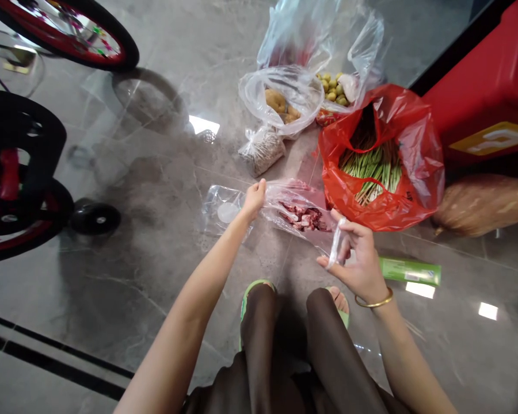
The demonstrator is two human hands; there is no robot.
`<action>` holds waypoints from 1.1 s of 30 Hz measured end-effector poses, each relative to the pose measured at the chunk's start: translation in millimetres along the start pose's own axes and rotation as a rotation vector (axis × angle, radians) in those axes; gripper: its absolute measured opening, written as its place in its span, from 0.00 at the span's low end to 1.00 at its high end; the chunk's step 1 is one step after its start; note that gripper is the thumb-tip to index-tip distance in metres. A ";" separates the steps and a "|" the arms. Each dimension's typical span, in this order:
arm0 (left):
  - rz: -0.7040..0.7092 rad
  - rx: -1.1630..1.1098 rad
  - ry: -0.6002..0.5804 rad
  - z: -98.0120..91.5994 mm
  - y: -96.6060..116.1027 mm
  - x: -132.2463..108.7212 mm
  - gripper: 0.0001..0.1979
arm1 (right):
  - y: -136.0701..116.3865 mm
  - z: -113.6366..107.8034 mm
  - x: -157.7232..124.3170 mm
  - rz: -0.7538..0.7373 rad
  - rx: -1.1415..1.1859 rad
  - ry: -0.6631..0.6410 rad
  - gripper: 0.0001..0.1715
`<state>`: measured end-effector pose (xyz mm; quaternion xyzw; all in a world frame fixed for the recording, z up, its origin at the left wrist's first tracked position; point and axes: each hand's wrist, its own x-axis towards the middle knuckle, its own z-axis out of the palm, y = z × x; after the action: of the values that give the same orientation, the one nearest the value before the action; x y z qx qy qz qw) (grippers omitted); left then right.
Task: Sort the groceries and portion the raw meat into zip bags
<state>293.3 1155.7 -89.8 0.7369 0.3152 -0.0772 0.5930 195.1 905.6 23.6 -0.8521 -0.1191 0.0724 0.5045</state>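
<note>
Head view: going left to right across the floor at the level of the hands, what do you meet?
small black wheel → left hand → meat bag → right hand → green box → brown tuber

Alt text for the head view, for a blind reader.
The left hand and right hand hold a clear bag of red meat by its edges. A red bag of green stalks sits beside it on the grey floor.

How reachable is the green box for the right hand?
Probably yes: the green box lies on the floor right beside the right hand, nothing between, though that hand pinches the meat bag.
</note>
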 end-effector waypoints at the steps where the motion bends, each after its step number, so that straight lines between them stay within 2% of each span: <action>1: 0.003 0.006 -0.010 -1.6 -1.2 1.2 0.18 | 1.0 0.4 2.8 0.020 -0.044 -0.002 0.33; 6: 0.085 0.133 -0.198 -13.4 -9.4 2.9 0.14 | 6.6 -0.8 10.7 0.086 -0.195 -0.046 0.32; 8: 0.151 0.230 -0.166 -16.5 -13.6 3.9 0.13 | 7.0 -1.8 9.5 0.082 -0.174 -0.083 0.29; 11: 0.248 0.406 -0.037 -16.8 -15.9 5.4 0.17 | 3.3 -4.0 7.0 0.080 -0.076 -0.089 0.21; 13: 0.274 0.504 -0.015 -16.1 -12.8 3.9 0.20 | -0.6 -7.0 7.1 0.111 0.062 0.017 0.18; 15: 0.252 0.553 -0.018 -16.9 -7.5 -1.0 0.23 | -2.5 -11.3 9.2 0.164 0.210 0.180 0.16; 17: 0.202 0.558 -0.027 -19.6 -2.7 -9.6 0.26 | 0.0 -15.6 12.1 0.257 0.278 0.254 0.17; 20: 0.220 0.581 -0.017 -24.2 0.0 -27.5 0.37 | 12.6 -17.5 14.1 0.441 0.198 0.102 0.24; 23: 0.433 0.672 0.110 -23.2 -0.1 -47.7 0.42 | 26.5 -11.9 13.9 0.505 0.144 0.006 0.29; 25: 0.515 0.768 0.123 -17.6 -0.5 -59.2 0.38 | 31.1 -6.1 15.9 0.518 0.194 0.003 0.31; 27: 0.501 0.864 0.041 -9.7 -1.9 -66.7 0.34 | 31.5 -0.3 21.2 0.544 0.229 -0.053 0.34; 29: 0.455 0.903 -0.041 -2.9 -4.2 -68.9 0.26 | 30.1 5.7 29.0 0.573 0.165 -0.152 0.35; 31: 0.407 0.833 -0.102 -0.9 -5.6 -66.9 0.14 | 30.2 12.8 36.1 0.581 0.000 -0.251 0.36; 33: 0.344 0.639 -0.204 -5.6 -3.9 -62.6 0.09 | 34.4 21.0 39.7 0.546 -0.148 -0.310 0.35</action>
<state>240.3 1137.9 -60.9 0.9154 0.0863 -0.1440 0.3658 232.6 918.3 -16.8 -0.8657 0.0337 0.3251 0.3792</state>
